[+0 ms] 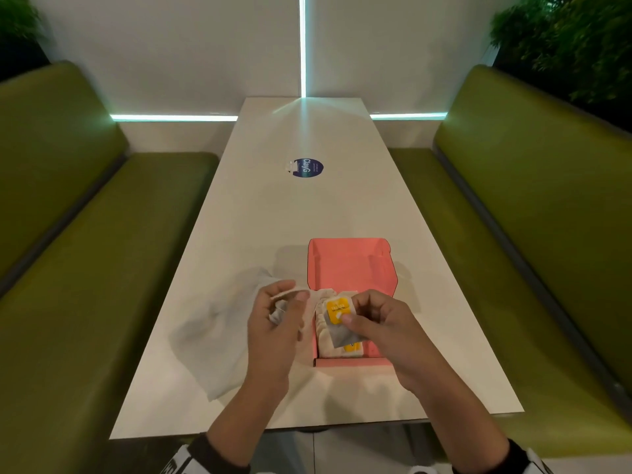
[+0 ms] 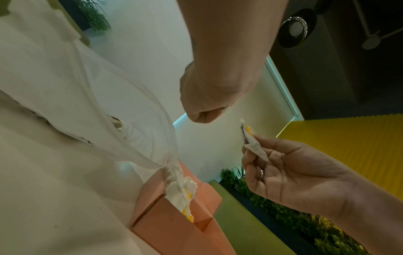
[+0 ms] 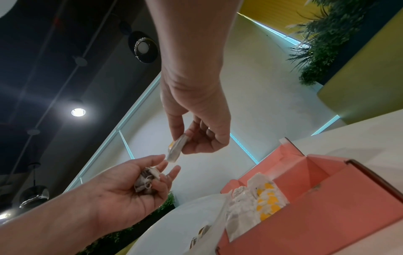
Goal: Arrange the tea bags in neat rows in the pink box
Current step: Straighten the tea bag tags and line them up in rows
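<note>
"ClayG" — round table sticker (image 1: 307, 168)

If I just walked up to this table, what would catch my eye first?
Probably the open pink box on the white table, its near end packed with white tea bags with yellow tags. Just above it, the right hand pinches one tea bag, while the left hand holds another beside the box. A clear plastic bag lies to the left.
</note>
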The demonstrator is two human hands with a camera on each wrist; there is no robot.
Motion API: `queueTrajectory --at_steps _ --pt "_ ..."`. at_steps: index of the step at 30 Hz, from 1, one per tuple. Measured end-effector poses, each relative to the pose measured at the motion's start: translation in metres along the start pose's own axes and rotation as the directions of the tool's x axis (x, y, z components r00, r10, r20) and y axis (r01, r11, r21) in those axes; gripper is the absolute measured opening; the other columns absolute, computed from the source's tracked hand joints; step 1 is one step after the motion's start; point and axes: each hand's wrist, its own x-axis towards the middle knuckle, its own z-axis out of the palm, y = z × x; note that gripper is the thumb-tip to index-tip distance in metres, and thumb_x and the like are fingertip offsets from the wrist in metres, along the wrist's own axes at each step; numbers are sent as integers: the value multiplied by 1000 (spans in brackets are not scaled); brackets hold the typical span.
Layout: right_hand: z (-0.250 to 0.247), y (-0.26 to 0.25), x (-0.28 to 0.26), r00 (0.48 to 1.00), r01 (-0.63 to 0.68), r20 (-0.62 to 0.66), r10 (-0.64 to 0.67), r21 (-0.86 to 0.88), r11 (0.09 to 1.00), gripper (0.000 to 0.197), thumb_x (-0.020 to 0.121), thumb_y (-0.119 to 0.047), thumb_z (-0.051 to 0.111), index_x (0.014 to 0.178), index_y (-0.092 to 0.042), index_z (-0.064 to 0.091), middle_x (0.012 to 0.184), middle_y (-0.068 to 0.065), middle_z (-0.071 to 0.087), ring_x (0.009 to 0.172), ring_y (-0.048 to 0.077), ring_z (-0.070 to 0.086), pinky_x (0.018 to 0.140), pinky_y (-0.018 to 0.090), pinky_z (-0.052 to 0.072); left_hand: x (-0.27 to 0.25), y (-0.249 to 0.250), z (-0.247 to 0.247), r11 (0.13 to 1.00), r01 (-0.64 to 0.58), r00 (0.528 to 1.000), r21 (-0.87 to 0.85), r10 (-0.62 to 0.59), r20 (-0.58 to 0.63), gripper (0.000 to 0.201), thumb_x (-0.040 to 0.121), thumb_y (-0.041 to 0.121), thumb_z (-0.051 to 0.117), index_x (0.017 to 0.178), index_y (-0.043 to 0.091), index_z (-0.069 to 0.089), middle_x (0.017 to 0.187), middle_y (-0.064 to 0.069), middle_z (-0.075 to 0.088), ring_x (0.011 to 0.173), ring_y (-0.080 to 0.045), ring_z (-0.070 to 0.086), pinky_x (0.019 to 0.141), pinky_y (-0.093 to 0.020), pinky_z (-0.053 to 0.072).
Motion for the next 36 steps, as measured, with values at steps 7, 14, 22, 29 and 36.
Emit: queueTrajectory --at_steps 7,14,22,29,36 --pt "-1 1 -2 1000 11 -24 -11 11 1000 9 83 -6 66 91 -2 63 84 18 63 79 18 60 72 24 53 -3 -2 -1 963 -160 972 218 115 207 14 72 32 72 84 26 70 94 15 63 94 -3 60 83 -19 48" --pt "-10 -6 -3 983 181 39 -177 -181 967 54 80 -10 71 117 -43 50 107 -9 50 84 4 55 77 22 51 -4 3 3 987 -65 941 148 11 338 8 80 19 69 83 11 70 72 -3 68 64 -6 58 59 -13 43" --pt "-26 -6 3 924 382 141 -356 -403 832 24 74 -11 77 77 -33 68 94 -11 59 80 4 58 73 19 46 -2 9 2 910 -237 890 339 64 452 10 78 14 74 78 24 73 81 7 70 78 -3 65 72 -13 47" --pt "-38 -15 16 783 317 -348 -515 -491 812 21 75 -11 76 65 -25 64 81 -9 52 63 0 51 61 8 40 1 13 4 843 -346 919 412 215 330 27 79 11 72 91 35 68 99 15 61 95 9 56 78 -1 39" --pt "-32 -9 16 891 267 -172 -420 -551 791 35 75 -8 76 61 -34 58 81 -12 50 57 2 50 61 7 40 2 8 2 846 -382 902 371 254 350 20 80 10 70 86 30 70 98 22 62 94 4 60 79 -5 42"
